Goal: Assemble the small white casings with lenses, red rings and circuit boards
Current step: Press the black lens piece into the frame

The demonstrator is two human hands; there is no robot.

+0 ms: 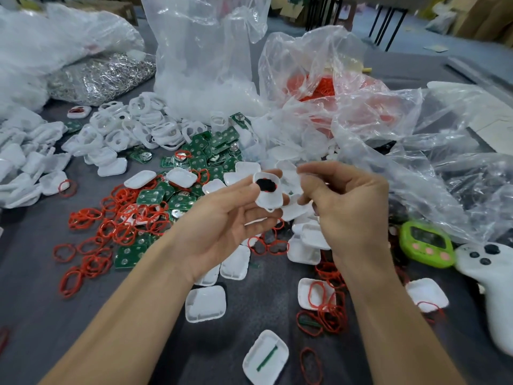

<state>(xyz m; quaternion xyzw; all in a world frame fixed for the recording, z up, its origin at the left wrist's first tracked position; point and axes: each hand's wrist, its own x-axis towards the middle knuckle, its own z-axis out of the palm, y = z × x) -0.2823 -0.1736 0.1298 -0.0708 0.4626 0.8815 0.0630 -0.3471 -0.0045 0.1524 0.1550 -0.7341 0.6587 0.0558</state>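
The white casing [270,202] sits up between the two hands, above the middle of the grey table [33,273], its hollow side facing the person. Inside it there is a dark round part [266,185] with a thin red edge showing around it. The left hand [222,220] is palm up and pinches the casing, thumb on its upper left rim and fingertips under it, while the other fingers lie loosely curled. The right hand [347,207] hangs just beside the casing with its fingers bunched and curled towards it. It is blurred there, so I cannot tell whether it grips anything.

Below the hands more loose casings [206,303] lie scattered, one [265,357] with a green strip in it. Red rings [122,218] sprawl to the left, mixed with green circuit boards [205,154]. Further back is a heap of white frames [138,126], a tall clear bag [205,65], and a crumpled bag of red rings [327,87]. On the right edge rest a green gadget [426,244] and a white controller [488,273], just beside each other
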